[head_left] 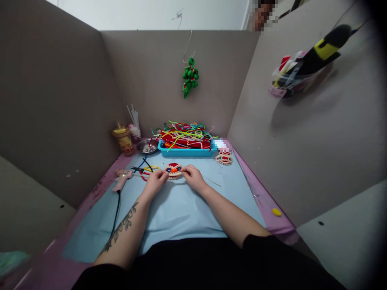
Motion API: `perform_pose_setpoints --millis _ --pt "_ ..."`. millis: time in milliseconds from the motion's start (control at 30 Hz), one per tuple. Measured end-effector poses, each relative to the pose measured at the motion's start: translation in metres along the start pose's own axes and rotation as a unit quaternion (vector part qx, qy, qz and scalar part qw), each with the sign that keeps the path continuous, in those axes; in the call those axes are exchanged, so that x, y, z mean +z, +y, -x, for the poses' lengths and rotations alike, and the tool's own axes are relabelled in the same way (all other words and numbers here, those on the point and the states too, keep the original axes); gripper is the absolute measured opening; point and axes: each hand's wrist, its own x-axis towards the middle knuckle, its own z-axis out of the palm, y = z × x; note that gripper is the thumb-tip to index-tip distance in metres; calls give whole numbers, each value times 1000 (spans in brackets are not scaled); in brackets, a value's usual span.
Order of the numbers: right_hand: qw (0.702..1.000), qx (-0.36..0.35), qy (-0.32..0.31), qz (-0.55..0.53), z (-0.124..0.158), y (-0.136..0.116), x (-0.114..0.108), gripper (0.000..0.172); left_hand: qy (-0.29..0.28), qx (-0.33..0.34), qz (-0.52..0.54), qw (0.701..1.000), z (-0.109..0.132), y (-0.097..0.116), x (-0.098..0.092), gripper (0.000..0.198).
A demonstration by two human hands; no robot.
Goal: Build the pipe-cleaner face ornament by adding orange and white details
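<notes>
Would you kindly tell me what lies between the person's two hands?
The head view shows a red-topped craft face there, held at either side by the left hand and right hand.

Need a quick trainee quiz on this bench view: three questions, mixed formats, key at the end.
1. Open question: What do the left hand and the right hand hold between them?
2. True or false: The pink glue gun lies nearer the left hand than the right hand.
3. Fill in the blank: The colourful pipe cleaners are piled in a ____ tray.

Key:
1. A red-and-cream craft face
2. True
3. blue
</notes>
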Motion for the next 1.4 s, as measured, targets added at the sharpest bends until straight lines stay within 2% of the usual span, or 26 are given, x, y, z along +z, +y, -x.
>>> perform_pose_setpoints --millis 133,200,467,600,767,900,1000,1067,1133,1233,1300,1400 --pt "979 122 -36 -158 3 -3 9 21 46 23 17 999 0 -1 3 27" --pt "964 150 -52 -213 5 -5 13 27 67 53 17 996 1 -1 5 26" --pt "957 166 -63 -229 7 -14 15 29 47 200 -12 978 5 3 10 18" --pt "952 165 -46 -255 8 -17 16 28 43 206 -6 977 5 3 12 16" --pt "975 90 -20 -204 11 -16 17 22 27 119 27 992 6 6 16 21" --pt "995 -54 14 -88 13 -15 12 13 -25 48 101 993 7 12 13 28" --pt "986 -167 -3 -5 13 -17 5 14 -66 12 144 987 7 15 11 33" --pt "981 -194 -25 10 13 -19 2 16 -84 -4 172 981 6 15 10 35" --pt "987 -158 -25 -8 12 -19 3 14 -82 -5 179 980 6 14 10 36" --pt "993 -9 -35 -110 9 -15 7 17 -18 65 119 991 6 13 9 28" --pt "974 93 -75 -193 8 -13 10 28 31 155 65 985 6 11 9 20" --pt "941 174 -122 -263 7 -13 11 36 60 260 12 964 6 6 9 13"
